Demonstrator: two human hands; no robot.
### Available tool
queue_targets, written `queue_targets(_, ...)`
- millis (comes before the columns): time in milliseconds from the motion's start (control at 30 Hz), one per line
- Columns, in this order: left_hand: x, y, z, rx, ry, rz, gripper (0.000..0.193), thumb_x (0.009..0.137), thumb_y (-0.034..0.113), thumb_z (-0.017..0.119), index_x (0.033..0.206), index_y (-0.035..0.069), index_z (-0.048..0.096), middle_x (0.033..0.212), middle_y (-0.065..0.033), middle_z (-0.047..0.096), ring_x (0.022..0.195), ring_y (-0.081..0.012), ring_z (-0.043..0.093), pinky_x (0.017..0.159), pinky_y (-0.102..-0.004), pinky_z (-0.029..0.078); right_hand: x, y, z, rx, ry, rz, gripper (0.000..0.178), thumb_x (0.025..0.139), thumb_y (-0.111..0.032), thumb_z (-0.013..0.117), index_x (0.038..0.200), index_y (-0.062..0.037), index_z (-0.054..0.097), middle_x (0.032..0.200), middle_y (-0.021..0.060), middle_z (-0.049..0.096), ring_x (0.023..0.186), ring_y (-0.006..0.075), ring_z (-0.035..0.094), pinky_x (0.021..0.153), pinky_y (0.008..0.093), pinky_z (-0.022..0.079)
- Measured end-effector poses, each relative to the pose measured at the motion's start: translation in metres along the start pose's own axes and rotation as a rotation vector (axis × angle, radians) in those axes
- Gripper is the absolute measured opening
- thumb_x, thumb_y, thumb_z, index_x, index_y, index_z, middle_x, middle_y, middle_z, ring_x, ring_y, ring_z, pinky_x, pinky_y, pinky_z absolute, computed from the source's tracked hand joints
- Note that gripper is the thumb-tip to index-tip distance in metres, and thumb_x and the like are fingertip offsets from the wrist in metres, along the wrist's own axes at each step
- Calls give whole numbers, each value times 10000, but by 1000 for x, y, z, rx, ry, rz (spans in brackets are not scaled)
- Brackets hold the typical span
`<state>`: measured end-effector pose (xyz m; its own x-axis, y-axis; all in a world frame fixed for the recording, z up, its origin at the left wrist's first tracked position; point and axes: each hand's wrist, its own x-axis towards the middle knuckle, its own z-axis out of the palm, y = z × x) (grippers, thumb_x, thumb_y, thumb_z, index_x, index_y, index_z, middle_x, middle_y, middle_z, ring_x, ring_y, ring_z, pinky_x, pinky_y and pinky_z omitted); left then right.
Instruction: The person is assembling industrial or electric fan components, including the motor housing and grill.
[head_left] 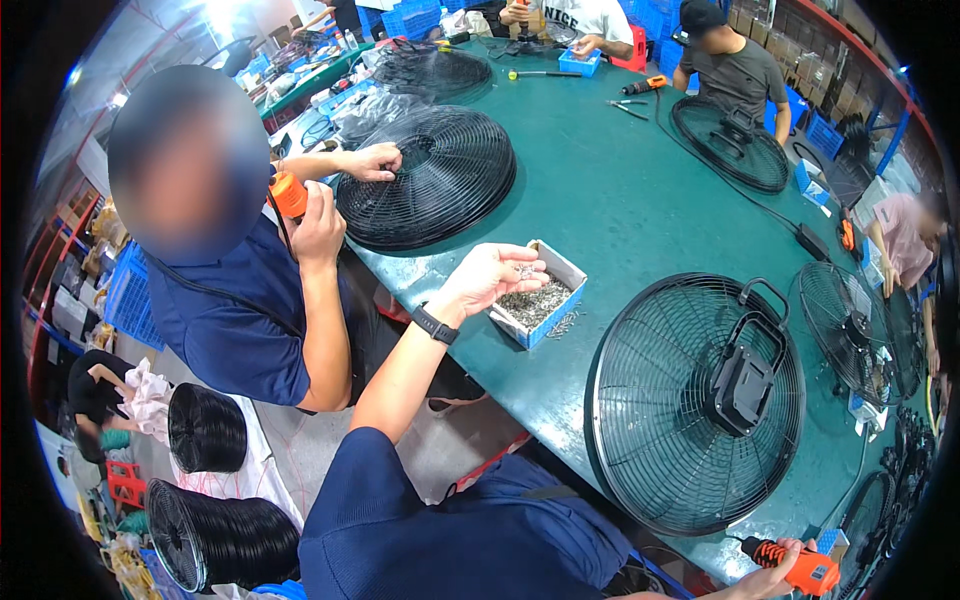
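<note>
My left hand (492, 276), with a dark watch on its wrist, is turned palm up at a small blue-and-white box (552, 325). Small metal screws lie in its curled fingers. The box holds a heap of loose screws (535, 302), and a few more lie on the table beside it. At the lower right my right hand (768, 582) grips an orange and black electric screwdriver (810, 572), its tip toward the table edge. Between my hands a round black fan grille (650, 400) lies on the table, with a black housing (745, 385) and carrying handle at its middle.
A co-worker (230, 300) at my left holds an orange screwdriver (288, 194) beside stacked fan grilles (440, 180). More people work around the green table (580, 190). Other fans (735, 145) lie across and to the right. Black grille stacks (225, 535) stand at the lower left.
</note>
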<state>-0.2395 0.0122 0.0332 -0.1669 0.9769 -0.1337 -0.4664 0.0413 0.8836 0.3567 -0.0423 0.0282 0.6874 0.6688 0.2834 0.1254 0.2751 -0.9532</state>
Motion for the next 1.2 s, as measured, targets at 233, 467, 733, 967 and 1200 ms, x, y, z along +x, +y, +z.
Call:
queue_targets(233, 4, 4, 3, -5, 50, 29, 258, 881, -29, 504, 1103, -159, 486, 1040, -253, 585, 962, -346, 636, 840, -364, 560, -15, -27, 22, -16, -9, -73, 346, 848, -154, 605, 1143, -31, 474, 653, 68, 544, 557, 151, 521, 534, 282, 460)
queue_targets(467, 3, 1, 2, -231, 30, 30, 283, 920, 57, 483, 1104, -159, 487, 1054, -255, 581, 989, -352, 618, 863, -380, 540, -11, -23, 18, -64, -50, -108, 329, 865, -134, 588, 1142, 1, 473, 683, 64, 533, 597, 141, 515, 578, 274, 456)
queue_targets(733, 3, -8, -2, -36, -22, 134, 306, 867, -33, 524, 1139, -168, 489, 1098, -298, 570, 1060, -373, 594, 920, -385, 522, -6, -18, 20, -132, -92, -156, 308, 888, -106, 565, 1141, 42, 473, 722, 58, 519, 650, 128, 507, 636, 264, 451)
queue_targets(967, 6, -4, 0, -43, 23, 44, 267, 890, 16, 549, 1087, -161, 512, 982, -232, 609, 933, -339, 647, 861, -350, 555, 0, -15, 23, -172, -135, -182, 266, 899, -89, 560, 1124, 42, 502, 749, 42, 522, 664, 105, 497, 630, 249, 440)
queue_targets(1200, 4, -8, 1, 17, -3, 110, 272, 857, -40, 561, 1106, -141, 520, 1030, -242, 603, 991, -355, 628, 883, -355, 543, -1, -17, 27, -87, -59, -149, 278, 896, -94, 560, 1126, 48, 499, 737, 40, 521, 660, 107, 497, 626, 253, 439)
